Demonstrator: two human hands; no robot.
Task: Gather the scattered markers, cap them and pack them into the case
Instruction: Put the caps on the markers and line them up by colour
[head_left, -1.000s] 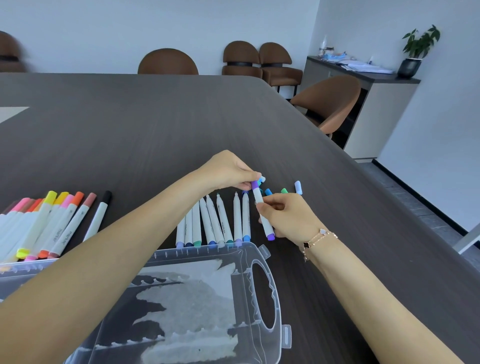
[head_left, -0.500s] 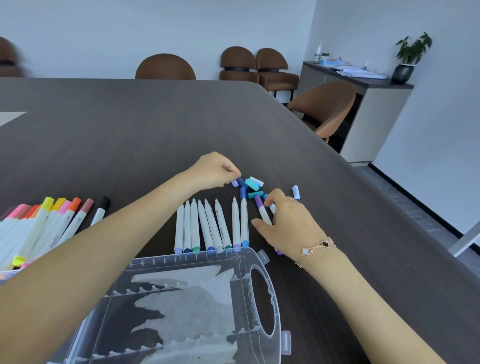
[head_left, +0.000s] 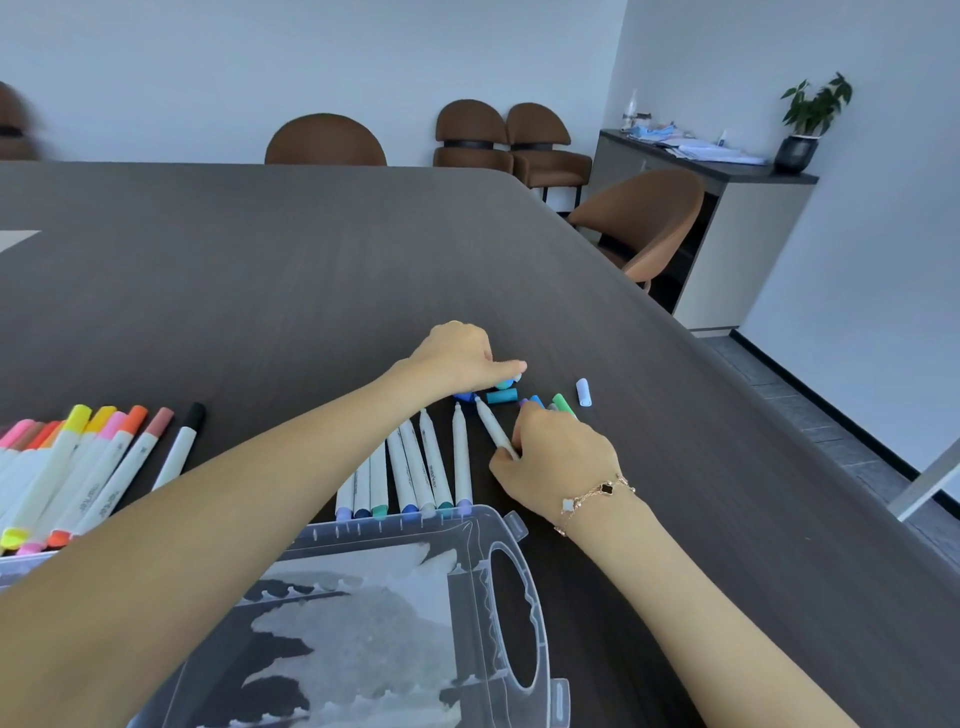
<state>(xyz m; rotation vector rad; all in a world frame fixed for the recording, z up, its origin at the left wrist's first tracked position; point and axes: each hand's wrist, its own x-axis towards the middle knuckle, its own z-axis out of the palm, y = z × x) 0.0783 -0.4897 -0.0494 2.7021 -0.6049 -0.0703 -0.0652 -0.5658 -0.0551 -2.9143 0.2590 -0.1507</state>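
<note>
**Both hands at the loose caps, case waiting at the near edge**

Your left hand (head_left: 460, 356) reaches across the row of uncapped markers (head_left: 415, 467) to the little heap of loose caps (head_left: 503, 396) on the dark table (head_left: 260, 286). Its fingers are curled down onto a pale blue cap at the far side of the heap — whether they pinch it or only touch it, you cannot tell from here.

Your right hand (head_left: 558, 457) lies just right of the row, thumb and fingers pinching a white marker (head_left: 491, 426) near its lower end. That marker is tilted, its bare tip pointing up-left toward the caps. A green cap (head_left: 562, 404) pokes out just beyond your right knuckles, and a pale lilac cap (head_left: 583, 391) sits apart, further right.

The markers of the row lie side by side, coloured ends toward you and just beside the rim of the clear plastic case (head_left: 415, 623), which lies open at the near edge under your forearms. At the far left a second group — capped markers (head_left: 104, 457) in yellow, pink, orange, brown and black — lies fanned on the table, well apart from the caps.
</note>
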